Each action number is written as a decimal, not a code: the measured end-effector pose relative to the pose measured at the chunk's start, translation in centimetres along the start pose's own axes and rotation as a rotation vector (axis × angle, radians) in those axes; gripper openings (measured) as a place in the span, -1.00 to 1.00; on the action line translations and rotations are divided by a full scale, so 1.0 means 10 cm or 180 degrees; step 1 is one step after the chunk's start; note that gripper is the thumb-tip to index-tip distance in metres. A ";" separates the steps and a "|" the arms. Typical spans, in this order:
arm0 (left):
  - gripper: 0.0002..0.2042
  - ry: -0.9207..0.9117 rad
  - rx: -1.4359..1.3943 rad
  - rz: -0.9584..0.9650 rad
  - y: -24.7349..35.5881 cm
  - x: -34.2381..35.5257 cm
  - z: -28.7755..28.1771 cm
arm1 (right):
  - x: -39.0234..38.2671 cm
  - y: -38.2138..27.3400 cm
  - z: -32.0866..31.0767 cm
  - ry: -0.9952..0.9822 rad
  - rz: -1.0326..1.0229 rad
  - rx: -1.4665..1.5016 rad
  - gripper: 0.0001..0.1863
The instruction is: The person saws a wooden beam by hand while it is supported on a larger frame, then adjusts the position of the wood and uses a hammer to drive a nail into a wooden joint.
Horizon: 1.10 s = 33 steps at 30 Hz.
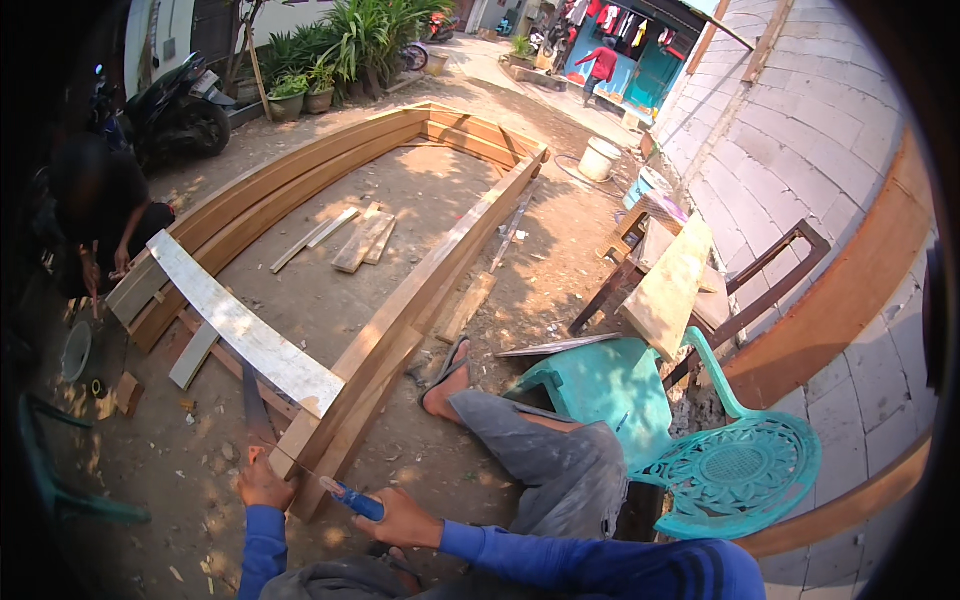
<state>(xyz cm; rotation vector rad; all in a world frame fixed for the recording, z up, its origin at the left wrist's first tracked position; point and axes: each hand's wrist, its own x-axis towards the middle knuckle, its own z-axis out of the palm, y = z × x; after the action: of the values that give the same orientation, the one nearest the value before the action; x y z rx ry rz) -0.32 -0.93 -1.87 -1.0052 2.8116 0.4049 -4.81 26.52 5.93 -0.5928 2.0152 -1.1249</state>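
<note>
The right hand [400, 517] is gripping a blue-handled hand saw [352, 500], fingers wrapped around its handle. The left hand [262, 485] is pressing on the long brown wooden frame beam [400, 320]; whether its fingers are curled or flat, I cannot tell.

My right hand [400, 518] wraps the blue handle [358, 502], so I can't tell what tool it is. My left hand [262, 484] covers the frame's near corner [300, 450]. The person at left [100, 215] sits in dark shadow, hands indistinct.

Outdoor carpentry yard: bare dirt ground [300, 300] strewn with offcuts, large wooden frame [400, 310], loose planks [365, 240], block wall [800, 130], parked motorbike [170, 105], potted plants [290, 95].
</note>
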 end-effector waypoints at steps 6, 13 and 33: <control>-0.14 0.0118 0.0035 0.0052 0.05 -0.01 -0.01 | -0.02 0.24 0.04 0.0402 -0.0670 -0.0046 -0.67; -0.15 -0.0023 -0.0009 -0.0092 0.10 -0.05 -0.10 | -0.10 0.18 0.00 0.0211 -0.0434 0.0034 -0.66; -0.07 -0.0082 0.0004 -0.0062 -0.01 0.01 0.02 | -0.06 0.84 0.17 0.0308 -0.0766 0.0325 -0.66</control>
<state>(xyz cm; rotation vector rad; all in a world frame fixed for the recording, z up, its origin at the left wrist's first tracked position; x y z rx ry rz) -0.34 -1.00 -2.13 -1.0188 2.7766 0.4108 -3.45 30.30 -1.62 -0.7559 1.9916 -1.4149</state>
